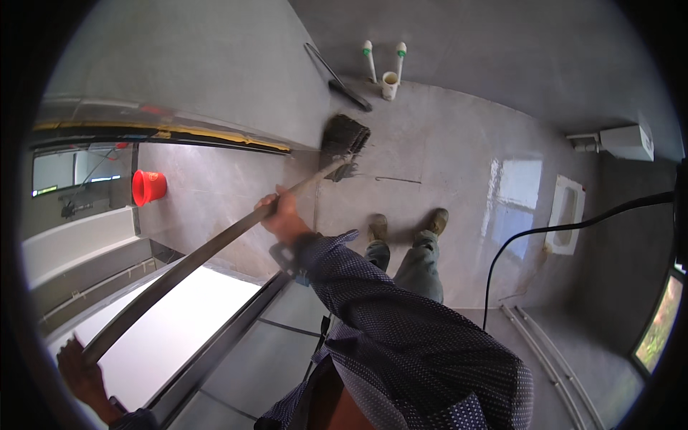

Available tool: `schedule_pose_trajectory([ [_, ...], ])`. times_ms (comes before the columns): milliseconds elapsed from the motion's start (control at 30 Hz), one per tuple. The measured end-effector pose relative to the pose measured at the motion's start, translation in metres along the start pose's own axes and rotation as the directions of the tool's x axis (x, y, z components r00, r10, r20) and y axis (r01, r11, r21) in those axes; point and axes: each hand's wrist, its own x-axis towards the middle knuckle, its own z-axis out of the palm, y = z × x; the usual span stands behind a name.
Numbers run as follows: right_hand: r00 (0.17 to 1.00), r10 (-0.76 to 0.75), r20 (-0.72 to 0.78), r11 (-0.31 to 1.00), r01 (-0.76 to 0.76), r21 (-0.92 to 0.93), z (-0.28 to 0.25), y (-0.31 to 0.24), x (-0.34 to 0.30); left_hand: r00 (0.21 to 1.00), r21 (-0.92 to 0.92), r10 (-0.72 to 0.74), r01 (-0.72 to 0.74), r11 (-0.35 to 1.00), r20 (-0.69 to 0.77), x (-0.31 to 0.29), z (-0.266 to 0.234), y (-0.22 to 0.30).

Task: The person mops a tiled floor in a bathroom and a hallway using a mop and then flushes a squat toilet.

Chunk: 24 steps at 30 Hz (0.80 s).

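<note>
Broom, gripped by left fingers and right fingers, faces white pipes (red bucket leftward).

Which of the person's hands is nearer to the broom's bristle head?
Right. The right hand grips the long handle on the stretch toward the bristle head; the left hand holds the handle's opposite end, much farther away.

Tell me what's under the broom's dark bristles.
Grey floor shows to the right of the dark bristles, with a thin dark streak nearby. Whatever is directly beneath them is covered, so I can't tell if dirt is there.
</note>
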Motion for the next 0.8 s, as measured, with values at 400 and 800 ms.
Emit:
schedule_pose_trajectory([
  [400,0.989,0.016,0.148,0.982,-0.043,0.183,0.014,-0.074,0.017,0.921,-0.187,0.133,-0.213,0.959,-0.367,0.196,-0.1,0.134],
  [800,0.863,-0.502,-0.064,0.864,0.503,0.014,-0.109,-0.355,-0.074,0.917,-0.707,0.233,-0.398,0.584,-0.324,0.197,-0.202,0.379],
])
